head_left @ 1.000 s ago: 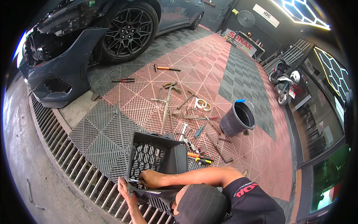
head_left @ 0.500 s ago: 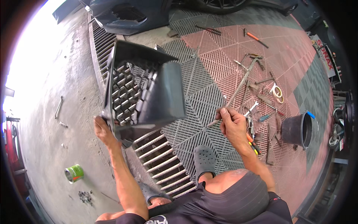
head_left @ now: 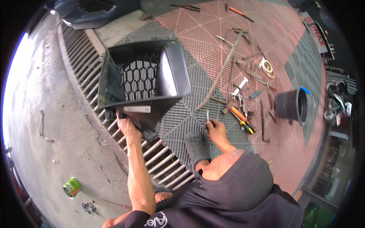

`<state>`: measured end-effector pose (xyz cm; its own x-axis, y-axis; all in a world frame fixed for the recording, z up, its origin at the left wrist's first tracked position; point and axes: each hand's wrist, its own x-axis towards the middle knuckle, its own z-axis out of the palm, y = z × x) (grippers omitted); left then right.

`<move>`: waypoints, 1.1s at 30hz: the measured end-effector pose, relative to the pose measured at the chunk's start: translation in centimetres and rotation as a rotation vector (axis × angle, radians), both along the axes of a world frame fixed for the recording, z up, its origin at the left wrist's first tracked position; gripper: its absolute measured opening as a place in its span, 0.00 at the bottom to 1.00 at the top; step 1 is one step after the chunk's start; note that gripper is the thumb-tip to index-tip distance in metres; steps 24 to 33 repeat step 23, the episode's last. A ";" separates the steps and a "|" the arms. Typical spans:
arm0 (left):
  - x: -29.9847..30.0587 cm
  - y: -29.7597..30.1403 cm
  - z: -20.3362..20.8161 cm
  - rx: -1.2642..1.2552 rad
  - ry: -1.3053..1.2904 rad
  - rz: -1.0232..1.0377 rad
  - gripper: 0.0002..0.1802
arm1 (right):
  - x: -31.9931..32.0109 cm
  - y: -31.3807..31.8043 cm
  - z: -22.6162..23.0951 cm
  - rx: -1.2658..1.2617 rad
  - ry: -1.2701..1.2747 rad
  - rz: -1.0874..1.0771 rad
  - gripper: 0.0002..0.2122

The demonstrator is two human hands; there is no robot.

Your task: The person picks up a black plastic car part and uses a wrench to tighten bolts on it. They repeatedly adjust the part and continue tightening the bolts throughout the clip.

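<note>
A black plastic car duct (head_left: 176,72) with a honeycomb mesh (head_left: 140,79) inside is held over the floor grate, its opening turned up toward me. My left hand (head_left: 129,129) is closed on its near lower edge, beside a pale label strip (head_left: 137,109); some fingertips are hidden under the part. My right hand (head_left: 217,132) is lower and to the right, near my shoe, fingers closed round a small shiny spanner (head_left: 207,114) whose end sticks out past them. A long thin bar (head_left: 218,78) lies on the tiles beyond that hand.
Right of me lie a larger spanner (head_left: 239,86), an orange-handled tool (head_left: 238,113), a yellow-and-black screwdriver (head_left: 246,127) and tape rolls (head_left: 267,68). Farther right is a black bucket (head_left: 287,105). A green can (head_left: 72,187) is at lower left. A car bumper (head_left: 83,13) shows at the far left.
The duct has turned so its mesh and opening face me more, and my left hand has shifted along its near edge. My right hand has moved down toward my shoe with the spanner.
</note>
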<state>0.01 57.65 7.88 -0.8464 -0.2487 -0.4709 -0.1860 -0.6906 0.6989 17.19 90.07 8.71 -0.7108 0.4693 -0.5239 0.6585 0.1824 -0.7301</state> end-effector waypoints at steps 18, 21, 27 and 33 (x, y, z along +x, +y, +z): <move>4.4 0.9 -3.8 -0.612 -0.442 -0.642 0.26 | 9.2 1.6 7.0 -0.061 -0.291 -0.221 0.20; 9.2 -7.6 -1.0 -0.617 -0.493 -0.745 0.24 | 16.7 -0.7 11.2 -0.068 -0.211 0.075 0.19; 13.7 -13.7 2.5 -0.963 -0.462 -1.086 0.25 | 21.3 -0.6 17.0 -0.130 -0.403 -0.017 0.20; 13.7 -13.7 2.5 -0.963 -0.462 -1.086 0.25 | 21.3 -0.6 17.0 -0.130 -0.403 -0.017 0.20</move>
